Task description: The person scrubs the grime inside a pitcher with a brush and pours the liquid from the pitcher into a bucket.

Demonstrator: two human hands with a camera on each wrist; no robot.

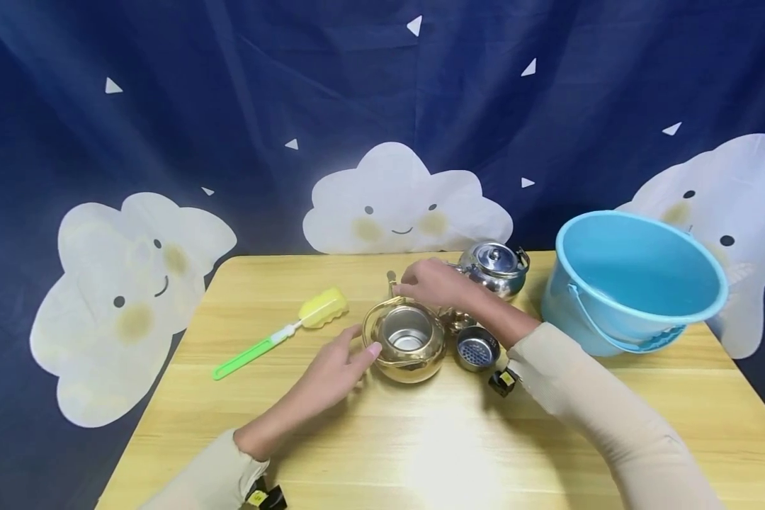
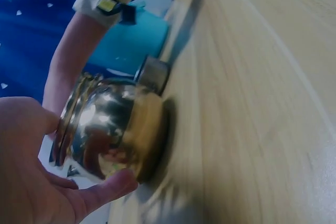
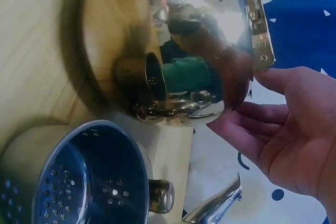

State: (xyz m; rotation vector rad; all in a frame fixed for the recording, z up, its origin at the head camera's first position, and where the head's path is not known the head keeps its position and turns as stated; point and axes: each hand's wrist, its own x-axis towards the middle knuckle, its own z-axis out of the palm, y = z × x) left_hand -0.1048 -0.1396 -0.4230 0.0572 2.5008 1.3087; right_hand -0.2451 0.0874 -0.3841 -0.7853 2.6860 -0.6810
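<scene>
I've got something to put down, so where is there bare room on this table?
Bare tabletop lies on the near side of the gold teapot and in the far left corner behind the sponge brush. It's crowded right of that teapot: perforated strainer, silver teapot, blue bucket.

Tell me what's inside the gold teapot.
The head view shows only a silvery inner wall and floor inside the gold teapot; the strainer stands beside it. The teapot's own body covers the rest, and clear water can't be ruled out.
</scene>
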